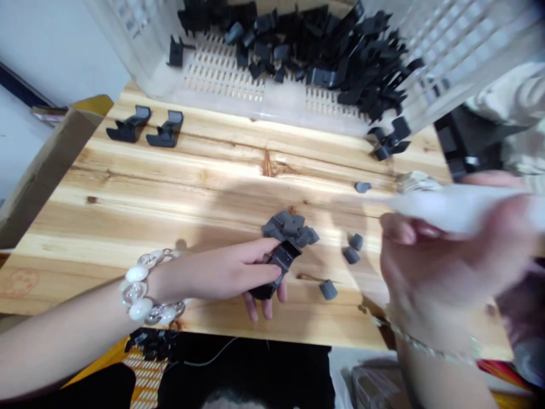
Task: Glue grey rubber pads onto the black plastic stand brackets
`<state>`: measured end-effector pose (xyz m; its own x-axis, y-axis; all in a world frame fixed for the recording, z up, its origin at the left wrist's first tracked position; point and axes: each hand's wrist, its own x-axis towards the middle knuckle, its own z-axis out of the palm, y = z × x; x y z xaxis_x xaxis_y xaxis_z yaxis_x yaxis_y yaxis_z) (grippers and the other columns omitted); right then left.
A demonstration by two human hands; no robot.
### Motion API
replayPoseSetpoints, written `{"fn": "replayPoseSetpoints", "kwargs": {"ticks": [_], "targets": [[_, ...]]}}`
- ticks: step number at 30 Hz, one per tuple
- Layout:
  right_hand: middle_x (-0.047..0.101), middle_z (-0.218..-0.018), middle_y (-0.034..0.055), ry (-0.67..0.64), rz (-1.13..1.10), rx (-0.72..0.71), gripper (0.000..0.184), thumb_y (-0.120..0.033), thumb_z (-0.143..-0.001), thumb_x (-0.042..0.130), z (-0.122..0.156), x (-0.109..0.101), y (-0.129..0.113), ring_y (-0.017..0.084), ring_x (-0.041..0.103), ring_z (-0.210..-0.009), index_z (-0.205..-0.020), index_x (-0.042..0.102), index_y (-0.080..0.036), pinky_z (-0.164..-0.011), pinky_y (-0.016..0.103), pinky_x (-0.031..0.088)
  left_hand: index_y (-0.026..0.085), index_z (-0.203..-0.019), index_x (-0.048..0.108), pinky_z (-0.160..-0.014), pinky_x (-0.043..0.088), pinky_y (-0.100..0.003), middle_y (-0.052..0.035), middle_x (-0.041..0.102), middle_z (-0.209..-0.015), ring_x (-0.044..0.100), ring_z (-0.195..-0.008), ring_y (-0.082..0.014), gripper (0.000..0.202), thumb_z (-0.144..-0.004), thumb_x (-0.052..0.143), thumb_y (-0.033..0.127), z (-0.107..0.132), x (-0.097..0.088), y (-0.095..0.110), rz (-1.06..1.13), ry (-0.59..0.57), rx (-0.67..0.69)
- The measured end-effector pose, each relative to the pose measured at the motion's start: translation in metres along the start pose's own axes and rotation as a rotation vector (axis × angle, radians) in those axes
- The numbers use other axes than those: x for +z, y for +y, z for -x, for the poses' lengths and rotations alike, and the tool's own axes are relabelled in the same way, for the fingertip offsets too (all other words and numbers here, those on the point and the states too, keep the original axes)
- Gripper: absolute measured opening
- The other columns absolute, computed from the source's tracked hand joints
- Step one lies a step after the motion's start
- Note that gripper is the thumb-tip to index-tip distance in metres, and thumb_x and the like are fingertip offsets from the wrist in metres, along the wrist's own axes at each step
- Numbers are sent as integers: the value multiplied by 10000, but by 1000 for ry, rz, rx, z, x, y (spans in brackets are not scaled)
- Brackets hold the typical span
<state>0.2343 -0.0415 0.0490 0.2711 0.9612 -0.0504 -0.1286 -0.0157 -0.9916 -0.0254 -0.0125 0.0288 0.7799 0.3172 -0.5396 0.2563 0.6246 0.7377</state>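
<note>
My left hand [225,275], with a bead bracelet at the wrist, is closed around a black plastic bracket [276,267] near the front of the wooden table [179,187]. Just beyond its fingertips lies a small heap of grey caps [289,227]. My right hand [430,261] is raised at the right, blurred, its fingers pinched on a clear plastic bag [460,207]. A few loose grey caps [352,248] lie between the two hands.
A white perforated crate [221,74] with many black brackets stands at the back. Two black brackets [147,128] lie at the back left, another [389,142] at the back right. A cardboard box [46,159] is at the left edge.
</note>
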Motion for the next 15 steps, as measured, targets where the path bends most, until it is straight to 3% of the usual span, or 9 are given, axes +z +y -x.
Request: {"fn": "replayPoseSetpoints", "kwargs": {"ticks": [2,3,6,11,15], "targets": [[572,-845,-20,36,-149,-30,138,-392,-885,578,-24,23,10,92,505,-622,-1001,549,-323,-470,209,346,169,-1101,510,-636,559,-271,-82,644,-1008,667,-790,-163,210,-957,450,310,-1,-2,-1,51,79,70],[596,-835,2,6,-199,28,142,-306,-849,615,-31,31,14,110,525,-631,-973,547,-293,-452,226,318,163,-1094,515,-661,568,-288,-85,638,-1012,664,-805,-165,205,-958,447,300,-2,-3,-2,73,114,102],[658,-929,27,-104,-133,164,147,-262,-807,614,-30,42,26,149,580,-683,-911,510,-275,-438,244,313,160,-1114,535,-724,581,-325,-102,625,-1075,648,-880,-177,212,-959,439,268,-3,-3,-4,126,199,196],[622,-792,-7,-307,-207,368,278,-185,-697,738,-8,52,39,133,579,-636,-894,549,-238,-414,213,392,175,-1223,498,-805,574,-359,-116,590,-1199,638,-954,-185,280,-960,449,255,-5,2,-6,186,247,271],[593,-651,-28,-476,-161,392,230,-259,-734,774,0,60,45,131,586,-560,-783,554,-213,-521,281,504,173,-1292,465,-822,557,-347,-119,609,-1186,648,-954,-183,334,-976,435,276,-9,6,-9,194,214,285]]}}
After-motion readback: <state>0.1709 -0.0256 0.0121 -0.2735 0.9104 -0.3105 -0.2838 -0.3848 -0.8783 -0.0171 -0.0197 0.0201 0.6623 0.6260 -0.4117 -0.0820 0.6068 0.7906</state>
